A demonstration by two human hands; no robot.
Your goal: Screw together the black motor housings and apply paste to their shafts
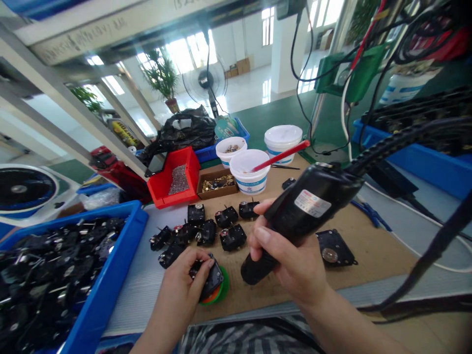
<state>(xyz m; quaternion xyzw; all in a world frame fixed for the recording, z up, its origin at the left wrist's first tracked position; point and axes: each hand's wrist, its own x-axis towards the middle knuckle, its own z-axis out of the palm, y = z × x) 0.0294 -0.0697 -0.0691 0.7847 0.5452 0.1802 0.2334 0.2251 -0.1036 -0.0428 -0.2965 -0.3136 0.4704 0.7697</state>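
My right hand (283, 250) is wrapped round a black electric screwdriver (306, 204) with a white label, tilted with its cord end up and to the right. The tool's lower end is apart from the parts, a little above the cardboard. My left hand (188, 280) is closed on a small black square housing (213, 279), pinching it between thumb and fingers. That housing sits over a round green holder (224, 290) with orange inside. Beyond my left hand stand several similar black housings (233, 237) with metal shafts. A flatter black part (336, 248) lies right of my right hand.
A blue bin (129, 236) full of black parts stands left. Behind are a red bin (191, 172) of small metal pieces, a cardboard box (217, 184) of brass-coloured parts, and white tubs (249, 179), one with a red stick (282, 156). A thick cord (420, 137) runs right.
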